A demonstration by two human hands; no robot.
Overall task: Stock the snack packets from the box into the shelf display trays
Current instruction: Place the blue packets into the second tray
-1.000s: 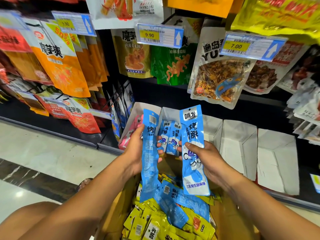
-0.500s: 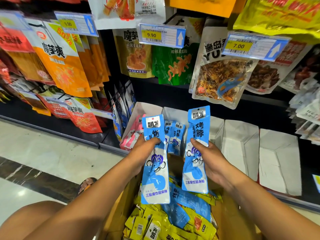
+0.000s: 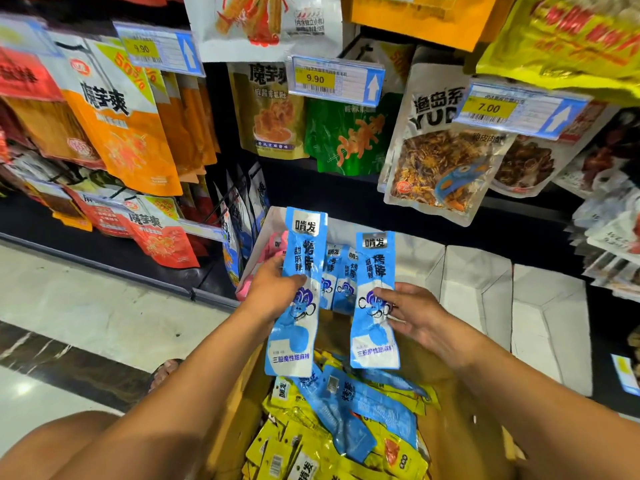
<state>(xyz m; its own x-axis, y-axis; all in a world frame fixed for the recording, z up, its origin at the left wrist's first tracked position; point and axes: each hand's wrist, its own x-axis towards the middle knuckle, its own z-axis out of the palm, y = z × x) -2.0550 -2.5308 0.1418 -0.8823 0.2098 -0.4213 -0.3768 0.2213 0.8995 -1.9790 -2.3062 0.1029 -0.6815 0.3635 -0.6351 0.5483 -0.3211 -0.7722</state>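
The left hand [image 3: 273,292] pinches the left blue packet [image 3: 294,332] mid-length, the right hand [image 3: 419,315] the right blue packet [image 3: 374,336], each packet running twelve to six o'clock through its grip.

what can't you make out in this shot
Head view:
- Tray fill: the left packet in the left hand and right packet in the right hand cover it.
- Box depth: top packets hide lower ones; the frame's bottom edge crops it.
- Leftmost price tag print: blurred.

Orange hanging bags [image 3: 121,133], price tags [image 3: 336,81] reading 9.90 and 7.00, pale floor [image 3: 86,306]
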